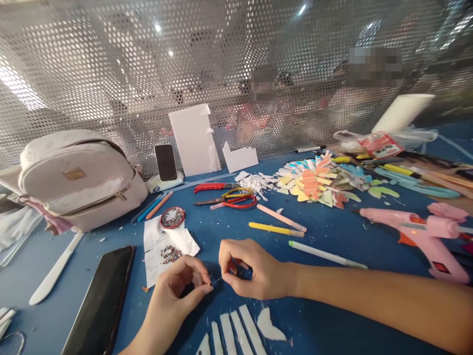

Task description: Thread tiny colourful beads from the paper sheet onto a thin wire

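Observation:
My left hand [185, 286] is pinched at thumb and forefinger around a tiny bead-like speck, too small to make out well. Just to its right, my right hand [251, 268] pinches a fine strand [217, 279], thread or wire, that spans the small gap between the fingertips. Behind my left hand lies a white paper sheet [152, 256] with a loose heap of small multicoloured beads [171, 254]. A round red-rimmed dish [172, 217] of similar beads rests at its top. Below my hands are white cut strips [240, 331] and a curved white piece [270, 326].
A dark phone [99, 301] and white plastic knife [57, 268] lie left, before a pale backpack [79, 180]. Scissors [229, 198], markers [275, 229] and paper cutouts [310, 180] spread behind. A pink glue gun [417, 231] lies right. Perforated metal mesh [221, 59] closes the back.

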